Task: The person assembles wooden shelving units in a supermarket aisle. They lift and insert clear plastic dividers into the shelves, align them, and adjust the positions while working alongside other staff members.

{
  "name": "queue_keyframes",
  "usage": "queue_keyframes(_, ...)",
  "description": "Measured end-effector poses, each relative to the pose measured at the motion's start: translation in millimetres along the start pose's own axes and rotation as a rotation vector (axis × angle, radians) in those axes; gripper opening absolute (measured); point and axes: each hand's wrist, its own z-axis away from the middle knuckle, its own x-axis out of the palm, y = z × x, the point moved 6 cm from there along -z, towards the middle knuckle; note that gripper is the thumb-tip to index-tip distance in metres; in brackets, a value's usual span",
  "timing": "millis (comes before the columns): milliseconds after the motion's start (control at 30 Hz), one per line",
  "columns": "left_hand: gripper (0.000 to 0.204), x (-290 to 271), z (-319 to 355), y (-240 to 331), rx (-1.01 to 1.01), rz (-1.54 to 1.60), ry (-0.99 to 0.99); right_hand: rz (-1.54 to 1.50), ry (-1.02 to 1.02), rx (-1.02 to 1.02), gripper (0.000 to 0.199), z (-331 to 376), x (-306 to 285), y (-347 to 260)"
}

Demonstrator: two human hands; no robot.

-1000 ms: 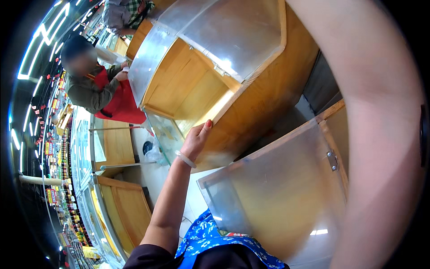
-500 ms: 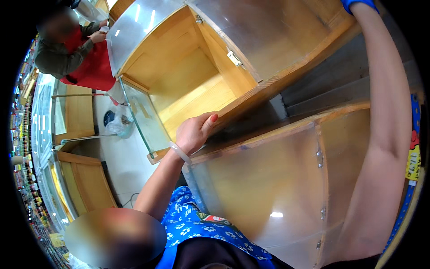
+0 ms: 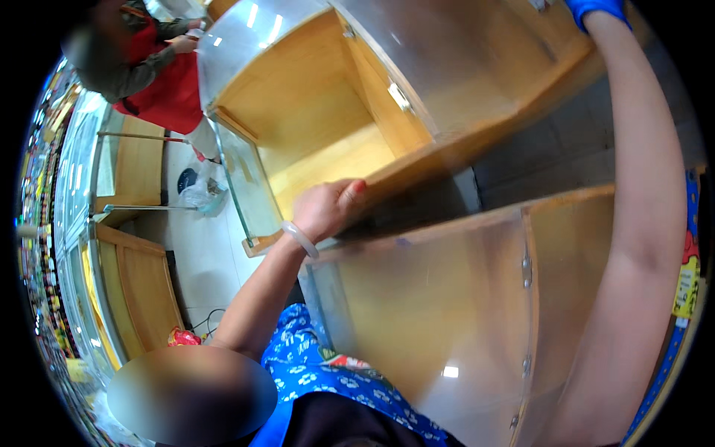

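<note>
left hand (image 3: 322, 211) on wooden shelf edge (image 3: 417, 160)

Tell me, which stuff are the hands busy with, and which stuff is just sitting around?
Busy with:
left hand, gripping the front edge of the wooden shelf
right hand in a blue glove, reaching up over the clear cover

Just sitting around:
plastic bag on the floor
lower clear door
other wooden display cases
person in a red apron
</note>
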Motion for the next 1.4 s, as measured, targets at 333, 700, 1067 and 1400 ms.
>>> queue_keyframes(333,0.043,12,3,-13,-0.004,-0.004,-0.009,-0.200,-0.196,0.103,0.024,-17,66,17)
queue_keyframes(700,0.041,12,-1,-9,0.090,0.072,-0.119,-0.240,-0.128,0.324,0.018,-13,45,14)
queue_keyframes(1067,0.028,-65,54,-61,0.461,0.265,0.002,-0.214,-0.660,0.556,0.054,-19,36,0)
queue_keyframes(1400,0.029,-122,151,-371,-0.389,0.559,0.306,-0.416,-0.222,-0.042,0.052,79,-88,-182)
